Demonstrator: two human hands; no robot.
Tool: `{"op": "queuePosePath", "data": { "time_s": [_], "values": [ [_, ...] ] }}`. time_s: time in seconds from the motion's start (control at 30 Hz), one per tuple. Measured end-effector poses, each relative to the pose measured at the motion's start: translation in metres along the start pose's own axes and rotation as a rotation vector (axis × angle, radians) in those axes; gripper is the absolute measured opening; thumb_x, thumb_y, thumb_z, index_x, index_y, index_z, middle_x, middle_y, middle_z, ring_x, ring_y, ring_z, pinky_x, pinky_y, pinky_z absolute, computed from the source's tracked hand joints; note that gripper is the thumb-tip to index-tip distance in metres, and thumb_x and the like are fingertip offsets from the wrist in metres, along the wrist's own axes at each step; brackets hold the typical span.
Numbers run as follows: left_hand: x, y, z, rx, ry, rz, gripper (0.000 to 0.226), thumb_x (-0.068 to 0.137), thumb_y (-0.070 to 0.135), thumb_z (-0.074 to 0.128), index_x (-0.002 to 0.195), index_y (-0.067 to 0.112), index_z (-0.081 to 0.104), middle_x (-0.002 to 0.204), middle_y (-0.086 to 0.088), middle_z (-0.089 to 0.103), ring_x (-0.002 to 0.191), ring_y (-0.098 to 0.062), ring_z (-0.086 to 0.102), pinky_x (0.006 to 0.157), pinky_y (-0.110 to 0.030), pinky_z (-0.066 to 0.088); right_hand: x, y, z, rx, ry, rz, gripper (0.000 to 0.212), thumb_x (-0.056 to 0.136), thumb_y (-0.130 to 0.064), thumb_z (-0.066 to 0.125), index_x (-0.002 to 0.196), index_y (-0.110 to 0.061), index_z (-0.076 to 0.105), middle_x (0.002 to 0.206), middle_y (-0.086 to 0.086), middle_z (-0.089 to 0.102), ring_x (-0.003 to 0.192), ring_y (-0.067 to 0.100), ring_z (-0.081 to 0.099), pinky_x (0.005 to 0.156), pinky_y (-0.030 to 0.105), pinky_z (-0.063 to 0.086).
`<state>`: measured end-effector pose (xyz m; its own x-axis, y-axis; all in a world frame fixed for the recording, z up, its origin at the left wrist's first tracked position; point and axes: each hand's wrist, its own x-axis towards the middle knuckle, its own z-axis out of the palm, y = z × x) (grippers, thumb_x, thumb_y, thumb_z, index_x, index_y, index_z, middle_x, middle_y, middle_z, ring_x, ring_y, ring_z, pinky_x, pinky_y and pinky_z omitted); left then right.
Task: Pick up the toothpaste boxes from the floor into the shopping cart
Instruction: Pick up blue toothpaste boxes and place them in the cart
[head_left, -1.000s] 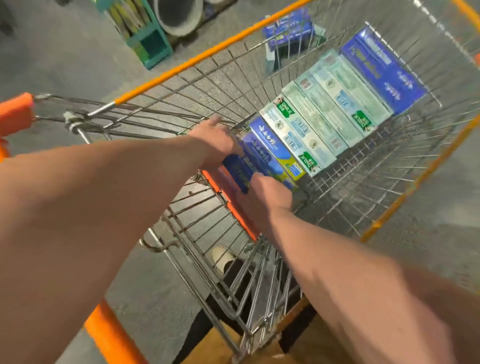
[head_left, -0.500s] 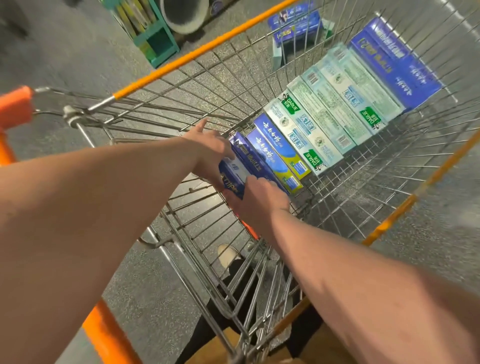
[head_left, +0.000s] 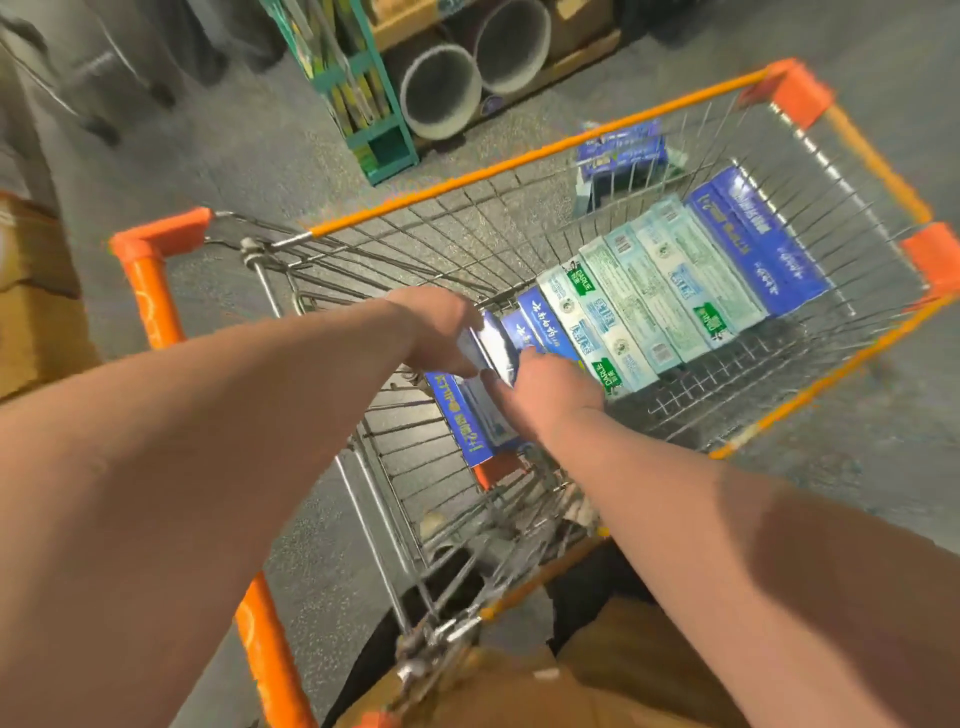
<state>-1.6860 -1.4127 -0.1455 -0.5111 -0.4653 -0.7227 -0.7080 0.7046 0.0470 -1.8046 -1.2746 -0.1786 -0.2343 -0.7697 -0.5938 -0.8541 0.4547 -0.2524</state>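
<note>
- Left hand (head_left: 441, 332): fingers curl round the left side of a box (head_left: 493, 345), inside the cart (head_left: 467, 179) at its near end.
- Right hand (head_left: 550, 389): thumb and forefinger appear to pinch the same box from the right. The other fingers are hidden behind the back of the hand.
- The box sits tilted, its pale end face up, just beside the near end of the row (head_left: 649, 301). Whether it touches the cart floor cannot be determined.
- A blue box (head_left: 457, 415) lies under the hands against the near wall, not aligned with the row.
- The row covers most of the cart floor: blue boxes, then pale green ones, then large blue ones at the far end.
- Judgement: the task is well advanced, and the step in hand is seating this box in the row.
- Left to do: a stack (head_left: 621, 150) of blue boxes on the floor (head_left: 234, 156) beyond the cart, seen through the wire, is not yet collected.
- The stack is blurred and its count cannot be read. Floor to the right is cut off.
</note>
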Motion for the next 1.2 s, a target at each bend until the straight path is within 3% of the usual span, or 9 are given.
{"op": "queuePosePath", "data": {
  "time_s": [0.1,0.27,0.47,0.73,0.93,1.07,1.2],
  "values": [
    [-0.037,0.018,-0.018,-0.016,0.047,-0.051,0.073,0.083,0.062,0.07,0.147,0.034,0.049,0.135,0.005,0.062,0.12,-0.023,0.061,0.09,-0.029,0.048,-0.019,0.014,-0.031,-0.065,0.046,-0.073,0.061,0.097,-0.067,0.038,0.122,-0.014,0.057,0.114,0.011,0.065,0.105,0.033,0.063,0.072,0.037,0.045],
    [-0.094,0.051,-0.05,0.003,0.149,-0.095,0.075,0.089,0.058,0.064,0.154,0.032,0.039,0.149,0.004,0.052,0.13,-0.024,0.055,0.099,-0.033,0.048,-0.044,0.047,-0.097,-0.028,-0.031,-0.202,0.07,0.098,-0.062,0.046,0.146,-0.011,0.047,0.142,0.015,0.056,0.126,0.035,0.054,0.099,0.041,0.048],
    [-0.139,0.089,-0.079,-0.018,0.282,-0.147,0.082,0.085,0.065,0.061,0.155,0.029,0.037,0.146,-0.001,0.055,0.128,-0.028,0.056,0.1,-0.039,0.051,-0.094,0.069,-0.167,-0.058,0.09,-0.235,0.08,0.094,-0.068,0.051,0.152,-0.014,0.043,0.152,0.012,0.049,0.136,0.032,0.048,0.109,0.041,0.042],
    [-0.172,0.184,-0.094,0.017,0.389,0.023,0.082,0.088,0.063,0.06,0.155,0.023,0.037,0.152,-0.005,0.049,0.134,-0.028,0.05,0.107,-0.041,0.046,-0.211,0.135,-0.202,-0.083,0.262,-0.155,0.077,0.093,-0.069,0.052,0.151,-0.018,0.044,0.152,0.008,0.05,0.138,0.029,0.046,0.11,0.036,0.039],
    [-0.17,0.279,-0.117,0.057,0.406,0.156,0.08,0.091,0.06,0.059,0.157,0.022,0.036,0.154,-0.006,0.048,0.136,-0.029,0.05,0.108,-0.038,0.043,-0.284,0.227,-0.224,-0.049,0.342,-0.011,0.067,0.092,-0.065,0.058,0.138,-0.017,0.054,0.134,0.011,0.061,0.124,0.031,0.057,0.091,0.031,0.043],
    [-0.162,0.335,-0.155,0.093,0.448,0.208,0.076,0.092,0.059,0.059,0.156,0.024,0.037,0.154,-0.004,0.047,0.137,-0.028,0.049,0.108,-0.036,0.042,-0.301,0.284,-0.249,-0.001,0.398,0.043,0.09,0.087,-0.077,0.055,0.153,-0.017,0.04,0.149,0.009,0.052,0.134,0.028,0.051,0.105,0.035,0.043],
    [-0.139,0.383,-0.193,0.104,0.454,0.221,0.074,0.092,0.058,0.06,0.154,0.021,0.04,0.15,-0.006,0.051,0.134,-0.027,0.05,0.109,-0.039,0.043,-0.3,0.336,-0.273,-0.005,0.396,0.018,0.088,0.089,-0.073,0.055,0.155,-0.016,0.038,0.151,0.011,0.05,0.135,0.029,0.049,0.105,0.035,0.042]
  ]
}}
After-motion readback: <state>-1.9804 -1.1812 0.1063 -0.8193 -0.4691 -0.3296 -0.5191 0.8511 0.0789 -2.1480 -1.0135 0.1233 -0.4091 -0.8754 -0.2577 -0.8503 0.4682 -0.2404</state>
